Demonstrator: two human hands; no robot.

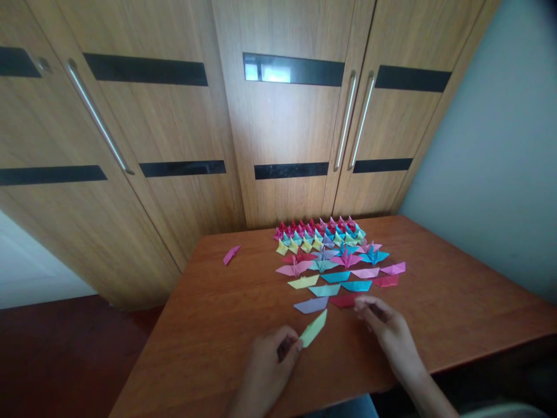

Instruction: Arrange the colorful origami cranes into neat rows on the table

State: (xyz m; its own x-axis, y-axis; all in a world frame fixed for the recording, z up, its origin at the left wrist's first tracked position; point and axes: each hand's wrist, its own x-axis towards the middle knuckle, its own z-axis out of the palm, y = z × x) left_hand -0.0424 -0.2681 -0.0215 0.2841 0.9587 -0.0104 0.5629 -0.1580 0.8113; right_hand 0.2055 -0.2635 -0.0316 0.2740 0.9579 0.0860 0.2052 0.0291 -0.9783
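Note:
My left hand (274, 363) pinches a light green folded paper (314, 329) by its lower end, just above the tabletop. Near the front of the rows, my right hand (385, 331) has its curled fingertips on the right end of a red folded paper (345, 300), which lies on the table. Left of that sits a lavender folded paper (310, 305). Behind them are more flat folded strips, among them a blue one (356, 286) and a yellow one (303, 282). Farther back stand paper cranes with spread wings, such as a pink crane (295, 267).
The brown wooden table (209, 325) bears everything. At its back, several rows of small folded cranes (319, 229) stand close together. A lone magenta folded paper (231, 255) lies at the far left. A wooden wardrobe (282, 128) rises behind, with a pale wall (496, 174) at right.

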